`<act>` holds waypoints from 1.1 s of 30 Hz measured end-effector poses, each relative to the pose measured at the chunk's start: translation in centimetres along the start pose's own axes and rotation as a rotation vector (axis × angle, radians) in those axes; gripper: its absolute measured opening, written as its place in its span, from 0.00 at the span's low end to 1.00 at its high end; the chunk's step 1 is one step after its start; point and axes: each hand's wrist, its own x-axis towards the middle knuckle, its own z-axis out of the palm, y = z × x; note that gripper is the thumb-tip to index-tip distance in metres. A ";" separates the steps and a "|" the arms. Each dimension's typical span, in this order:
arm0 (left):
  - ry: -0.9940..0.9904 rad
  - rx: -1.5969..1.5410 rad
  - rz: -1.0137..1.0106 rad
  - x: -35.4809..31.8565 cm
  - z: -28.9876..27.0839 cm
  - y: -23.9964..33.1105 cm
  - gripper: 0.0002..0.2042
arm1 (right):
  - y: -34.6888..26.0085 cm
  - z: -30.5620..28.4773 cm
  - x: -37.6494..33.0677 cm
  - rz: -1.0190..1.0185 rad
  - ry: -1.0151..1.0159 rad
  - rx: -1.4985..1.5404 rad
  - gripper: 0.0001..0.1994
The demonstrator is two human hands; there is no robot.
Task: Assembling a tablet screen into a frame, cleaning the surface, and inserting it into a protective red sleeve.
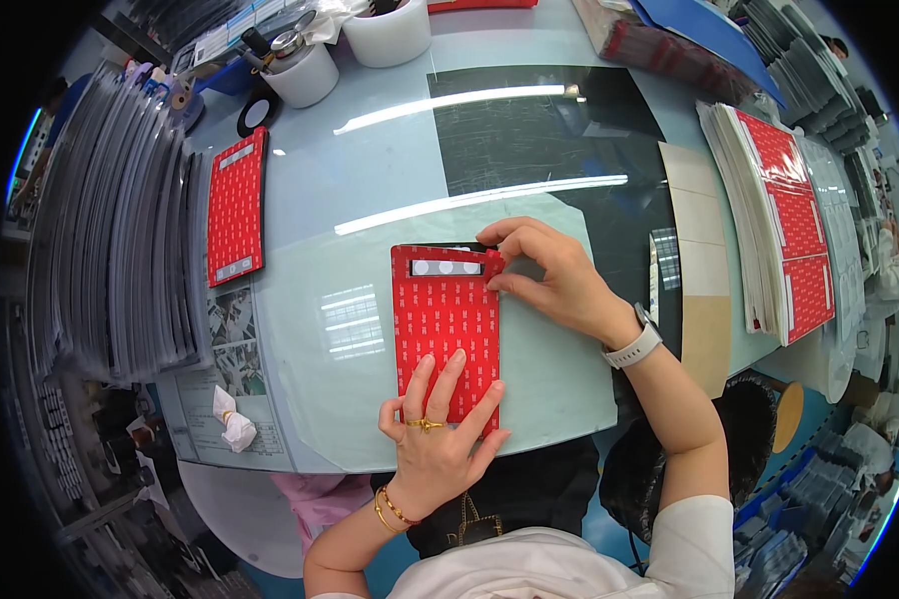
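A red patterned sheet (446, 311) lies in front of me on the pale green work mat. Near its far edge runs a dark strip with a row of whitish round spots (447, 268); a black layer shows along the far edge beneath the red. My left hand (440, 429) rests on the near part of the sheet, fingers spread and flat. At the far right corner, my right hand (544, 275) pinches the red sheet between thumb and fingers, and that corner looks slightly lifted.
Left of the mat lie another red patterned piece (238, 208) and a tall row of clear plastic sheets (115, 230). Stacked red-printed sheets (794, 225) stand at the right. White tubs (305, 75) and a black tape roll (259, 115) sit at the back; crumpled white tissue (234, 424) lies near left.
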 end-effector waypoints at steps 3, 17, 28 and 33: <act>0.002 -0.013 0.000 0.0 0.0 0.0 0.27 | -0.1 -0.1 0.0 0.043 -0.015 0.027 0.12; 0.010 -0.022 -0.004 -0.1 0.1 -0.1 0.27 | -0.3 0.0 0.2 0.050 -0.013 0.026 0.12; 0.013 -0.012 -0.012 -0.1 0.2 0.0 0.27 | -0.3 -0.1 0.2 0.058 -0.030 -0.001 0.12; 0.019 -0.019 -0.006 -0.2 0.3 -0.2 0.26 | -0.4 0.1 0.3 0.061 -0.021 0.001 0.12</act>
